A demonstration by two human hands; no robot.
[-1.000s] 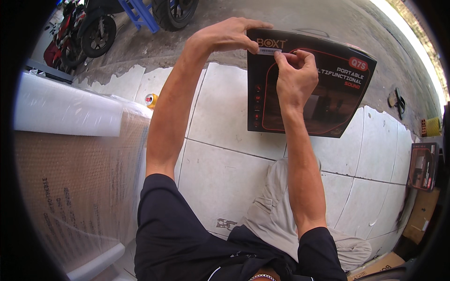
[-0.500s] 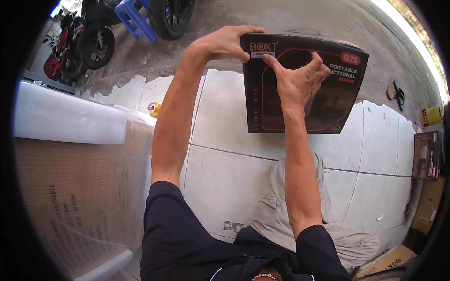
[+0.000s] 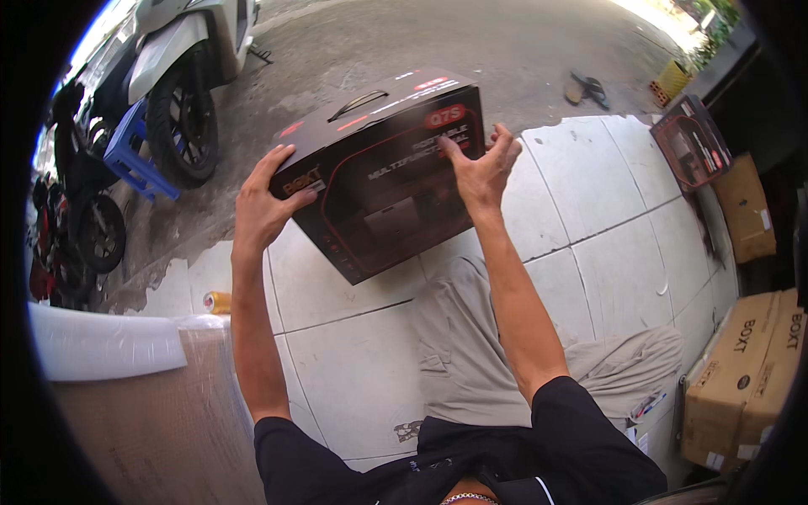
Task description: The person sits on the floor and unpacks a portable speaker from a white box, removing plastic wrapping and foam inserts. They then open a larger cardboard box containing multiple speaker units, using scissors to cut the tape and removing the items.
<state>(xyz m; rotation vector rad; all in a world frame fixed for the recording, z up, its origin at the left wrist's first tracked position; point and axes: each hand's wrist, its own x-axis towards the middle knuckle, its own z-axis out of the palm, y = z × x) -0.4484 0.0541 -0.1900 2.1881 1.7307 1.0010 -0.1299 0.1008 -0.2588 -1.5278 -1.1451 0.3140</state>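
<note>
Holding, left hand [image 3: 268,198]: fingers clasp the upper left corner of the black box [image 3: 345,240], thumb in front.
Right hand [image 3: 484,172]: fingers half-bent by its right edge, thumb at front; whether gripping, cannot tell.
Box place: tilted, near the far edge of the tiled floor [image 3: 362,353].

A black shirt [image 3: 459,431] with short, loose sleeves [image 3: 589,433] is worn, its cloth creased softly. Near the collar it is trimmed with a thin white stripe [image 3: 545,490], and its front is marked by small pale lettering, too blurred to be read. At the neck, a silver chain [image 3: 470,497] of close links is shown. Baggy trousers [image 3: 471,337] in pale beige are worn below, gathered in many folds and crossed by stitched seams. The forearms, left grip [image 3: 263,204] and right grip [image 3: 486,172] are left bare.
</note>
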